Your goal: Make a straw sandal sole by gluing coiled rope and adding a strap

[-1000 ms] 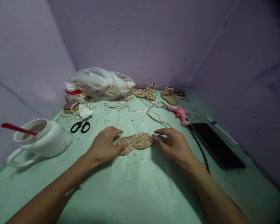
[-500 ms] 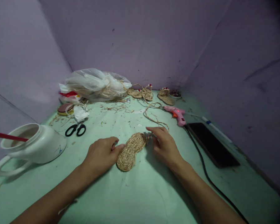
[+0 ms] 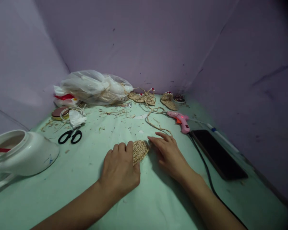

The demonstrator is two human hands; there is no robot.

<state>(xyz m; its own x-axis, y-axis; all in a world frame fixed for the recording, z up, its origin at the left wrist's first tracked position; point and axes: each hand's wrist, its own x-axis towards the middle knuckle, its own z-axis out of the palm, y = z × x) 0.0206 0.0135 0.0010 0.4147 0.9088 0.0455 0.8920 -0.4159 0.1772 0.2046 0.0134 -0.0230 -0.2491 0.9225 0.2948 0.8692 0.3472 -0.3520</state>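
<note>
At nine o'clock from the coiled straw sole (image 3: 140, 151), can see a white pot (image 3: 38, 157), then black-handled scissors (image 3: 72, 138) nearer ten. At centre, clamping the sole's left end in the left hand (image 3: 121, 169), with the right hand (image 3: 169, 155) just beside its right end; cannot tell if parted or pinched. Towards two, can see a pink glue gun (image 3: 183, 121); at three, a black phone (image 3: 219, 155).

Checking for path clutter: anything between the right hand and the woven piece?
Nothing visible. The right hand is right beside the uncovered end of the woven piece; contact is unclear. The left hand covers the other end. The loose cord lies farther back on the table.
</note>
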